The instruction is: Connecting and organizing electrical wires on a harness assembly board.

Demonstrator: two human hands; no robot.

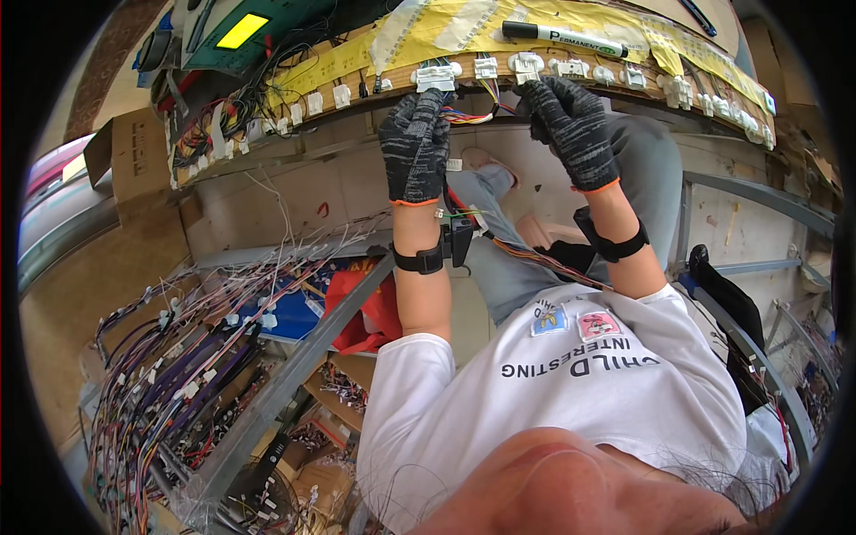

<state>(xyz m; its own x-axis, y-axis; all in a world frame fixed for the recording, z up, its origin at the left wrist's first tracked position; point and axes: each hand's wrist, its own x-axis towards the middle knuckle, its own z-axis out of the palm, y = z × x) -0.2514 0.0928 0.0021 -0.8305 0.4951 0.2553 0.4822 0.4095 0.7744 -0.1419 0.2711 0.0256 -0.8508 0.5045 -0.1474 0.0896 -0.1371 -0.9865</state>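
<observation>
Both my hands wear dark grey knit gloves with orange cuffs, raised to the front edge of a wooden board [370,89]. My left hand [415,147] is closed, its fingertips pinching at a wide white connector [435,77] with coloured wires below it. My right hand [572,134] is closed too, fingertips bent together under another white connector [526,66]; the exact grip is hidden by the glove. Between the hands hangs a bundle of coloured wires [468,117], below a small white connector [485,68]. Further wires [544,260] run down across my lap.
Several more white connectors [675,91] line the board's edge. A black-and-white marker [563,37] lies on yellow tape [401,40]. At the far left stands a green test box [234,34] with a lit screen. Wire harnesses [178,374] hang over a metal frame [285,392] on the left.
</observation>
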